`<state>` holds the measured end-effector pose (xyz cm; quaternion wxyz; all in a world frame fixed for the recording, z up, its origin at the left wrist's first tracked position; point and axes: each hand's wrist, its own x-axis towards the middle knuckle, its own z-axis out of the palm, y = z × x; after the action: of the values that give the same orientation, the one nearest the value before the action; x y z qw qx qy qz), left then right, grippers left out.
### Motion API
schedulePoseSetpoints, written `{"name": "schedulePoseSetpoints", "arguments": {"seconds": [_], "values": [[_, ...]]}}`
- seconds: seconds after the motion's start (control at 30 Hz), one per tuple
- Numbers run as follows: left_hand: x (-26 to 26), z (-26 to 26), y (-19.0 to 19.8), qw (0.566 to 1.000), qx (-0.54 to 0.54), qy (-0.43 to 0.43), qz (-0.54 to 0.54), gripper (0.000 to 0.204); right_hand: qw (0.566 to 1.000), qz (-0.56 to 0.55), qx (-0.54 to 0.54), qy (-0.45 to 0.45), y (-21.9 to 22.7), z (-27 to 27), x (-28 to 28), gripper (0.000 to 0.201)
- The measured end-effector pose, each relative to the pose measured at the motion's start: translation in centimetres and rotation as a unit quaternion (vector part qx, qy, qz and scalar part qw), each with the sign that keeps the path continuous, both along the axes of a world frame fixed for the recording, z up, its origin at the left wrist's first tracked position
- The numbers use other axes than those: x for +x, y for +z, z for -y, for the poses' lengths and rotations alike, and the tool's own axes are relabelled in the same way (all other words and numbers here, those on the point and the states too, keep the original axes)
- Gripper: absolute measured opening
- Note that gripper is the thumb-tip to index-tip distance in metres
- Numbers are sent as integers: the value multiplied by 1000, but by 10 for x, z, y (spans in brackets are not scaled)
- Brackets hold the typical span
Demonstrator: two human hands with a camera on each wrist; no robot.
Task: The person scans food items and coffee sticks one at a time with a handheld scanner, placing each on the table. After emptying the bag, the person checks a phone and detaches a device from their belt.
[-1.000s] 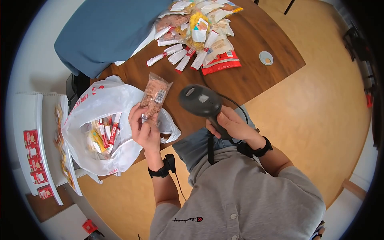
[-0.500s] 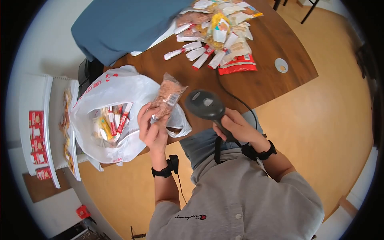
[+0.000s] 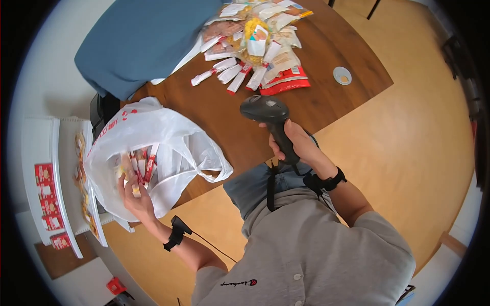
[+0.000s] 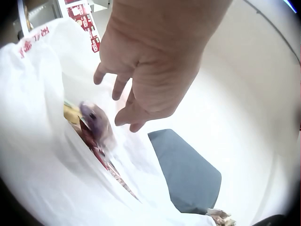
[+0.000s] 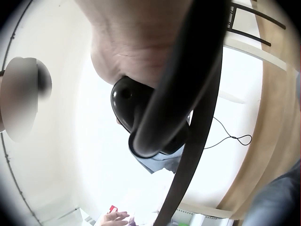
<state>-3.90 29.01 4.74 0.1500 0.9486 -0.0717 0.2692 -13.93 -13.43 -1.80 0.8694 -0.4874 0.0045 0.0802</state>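
My left hand [image 3: 137, 203] reaches into the mouth of a white plastic bag [image 3: 171, 130], its fingers loosely bent. Just beyond the fingertips a clear packet of pinkish-brown contents [image 4: 104, 128] shows in the left wrist view, apart from the hand. Red-and-white stick packets [image 3: 151, 164] and a yellow packet [image 4: 71, 114] lie inside the bag. Around the handle of a black handheld barcode scanner [image 3: 278, 133] my right hand [image 3: 304, 145] is wrapped, the scanner's head pointing to the left over the table edge.
A heap of snack packets [image 3: 258, 38] covers the back of the wooden table [image 3: 326, 107], beside a blue cloth [image 3: 138, 41]. A small white round sticker or dish [image 3: 342, 76] lies to the right. Shelves with red boxes [image 3: 45, 174] stand at the left.
My left hand has moved left and down from beside the scanner to the bag and let go of the pinkish-brown packet. The scanner in my right hand has tilted more upright.
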Motion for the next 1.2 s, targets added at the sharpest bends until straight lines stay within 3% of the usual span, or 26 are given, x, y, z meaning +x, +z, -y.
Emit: {"name": "schedulePoseSetpoints", "arguments": {"seconds": [0.13, 0.2, 0.27, 0.33, 0.4, 0.53, 0.57, 0.63, 0.77, 0.83, 0.97, 1.07, 1.13, 1.2], "values": [[15, 42, -5, 1000, -14, -16, 23, 17, 997, -7, 69, -29, -8, 4, -2, 65], [30, 65, -18, 988, -95, -102, 74, 15, 996, -11, 79, -38, -9, 2, -1, 66], [38, 129, -22, 937, -295, -184, -43, 16, 995, -13, 89, -33, -12, 1, 0, 67], [44, 198, -18, 889, -357, -238, -161, 19, 992, -10, 112, -47, -18, -2, 2, 69], [69, 249, -34, 837, -417, -288, -206, 24, 990, -15, 132, -51, -20, -2, 3, 69], [109, 325, -39, 765, -495, -230, -342, 47, 977, -40, 194, -77, -19, 0, 2, 69], [116, 335, -39, 767, -491, -226, -346, 47, 976, -44, 200, -77, -19, -1, 1, 69], [126, 346, -40, 804, -403, -190, -394, 48, 981, -34, 173, -81, -19, -1, 2, 72], [131, 356, -53, 818, -397, -193, -369, 43, 982, -37, 167, -79, -19, -1, 3, 72], [132, 357, -62, 784, -469, -217, -344, 38, 978, -40, 190, -82, -20, -2, 4, 68], [138, 360, -72, 783, -472, -209, -348, 39, 978, -39, 189, -82, -19, -2, 4, 68], [140, 364, -73, 766, -511, -255, -294, 37, 976, -38, 198, -81, -19, -2, 5, 68], [134, 361, -66, 705, -561, -233, -366, 30, 977, -41, 191, -86, -18, -1, 4, 68], [128, 354, -54, 696, -561, -226, -387, 29, 977, -39, 193, -88, -18, -1, 3, 68]]}}
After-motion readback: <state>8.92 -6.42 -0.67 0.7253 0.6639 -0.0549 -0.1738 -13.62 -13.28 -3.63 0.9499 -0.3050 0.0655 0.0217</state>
